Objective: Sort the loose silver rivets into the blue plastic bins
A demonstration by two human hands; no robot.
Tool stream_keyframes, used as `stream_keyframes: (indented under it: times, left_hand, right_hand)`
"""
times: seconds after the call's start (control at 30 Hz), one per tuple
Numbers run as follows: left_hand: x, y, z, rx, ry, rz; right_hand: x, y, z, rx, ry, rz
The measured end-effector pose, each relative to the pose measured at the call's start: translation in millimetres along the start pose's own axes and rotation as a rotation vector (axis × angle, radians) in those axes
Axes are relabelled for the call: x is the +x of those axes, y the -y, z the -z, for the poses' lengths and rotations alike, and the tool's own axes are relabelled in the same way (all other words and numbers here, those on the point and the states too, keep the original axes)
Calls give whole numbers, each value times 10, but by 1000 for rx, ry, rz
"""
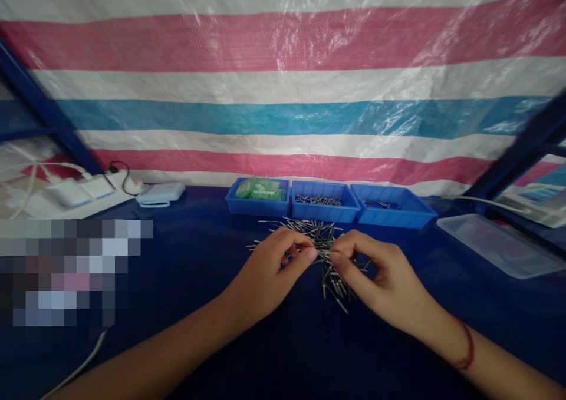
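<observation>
My left hand (283,264) and my right hand (378,273) meet over a loose pile of blind rivets (338,285) on the dark blue table. Both are closed in a pinch, thumb against forefinger. Between the two sets of fingertips shows a short, thin metal rivet (324,252), its ends hidden by the fingers. Part of the pile lies behind and under my hands. Just beyond it stand three blue bins: the left bin (256,208) holds green packets, the middle bin (325,212) holds rivets, and the right bin (398,216) has a few rivets.
A clear plastic lid or tray (499,250) lies at the right. At the left are a power strip (95,202) with plugs and cables, a pale blue case (161,194) and a blurred-out area. A striped tarp (283,117) hangs behind the blue table (283,359).
</observation>
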State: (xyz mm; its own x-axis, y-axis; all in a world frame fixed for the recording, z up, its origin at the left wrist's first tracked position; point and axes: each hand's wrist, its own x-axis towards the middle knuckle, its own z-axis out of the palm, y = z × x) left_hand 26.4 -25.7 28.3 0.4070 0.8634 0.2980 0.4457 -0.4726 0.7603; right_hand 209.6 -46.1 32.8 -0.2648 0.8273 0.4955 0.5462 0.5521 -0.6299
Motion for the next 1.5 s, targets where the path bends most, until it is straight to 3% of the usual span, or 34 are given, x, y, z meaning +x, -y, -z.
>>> stream_keyframes:
  times: [0.07, 0.13, 0.2, 0.27, 0.37, 0.47, 0.67, 0.83, 1.0, 1.1, 1.3, 1.5]
  left_hand:
    - [-6, 2, -7, 10, -8, 6]
    - [-14, 5, -10, 19, -13, -9]
    - [-19, 11, -7, 37, -5, -31]
    - [-20, 24, -2, 65, 18, -53]
    - [-14, 53, 0, 123, 93, -132]
    - [-19, 74, -24, 241, 189, -259]
    - [-94, 31, -127, 473, 325, -425]
    - [-99, 10, -154, 564, 329, -421]
    - [-52, -22, -124, 699, 364, -311]
    - [-52, -20, -117, 761, 336, -258]
    - [-69, 59, -52, 784, 167, -236]
    - [-19, 70, 0, 374, 21, -97]
  right_hand:
    - [66, -72, 120, -77, -106, -15]
    - [150, -193, 288, -192, -293, -79]
    - [231, -350, 475, -341, -453, -212]
    - [292, -519, 639, -482, -523, -354]
    - [324, -730, 767, -592, -434, -432]
    - [307, -812, 735, -631, -343, -415]
    - [248, -612, 499, -594, -239, -263]
    - [193, -399, 332, -530, -137, -107]
    - [140, -315, 196, -473, -52, -43]
    - [117, -301, 140, -438, -7, -37]
    - [86, -267, 93, -393, 39, -14]
    - [69, -202, 58, -240, 107, -31]
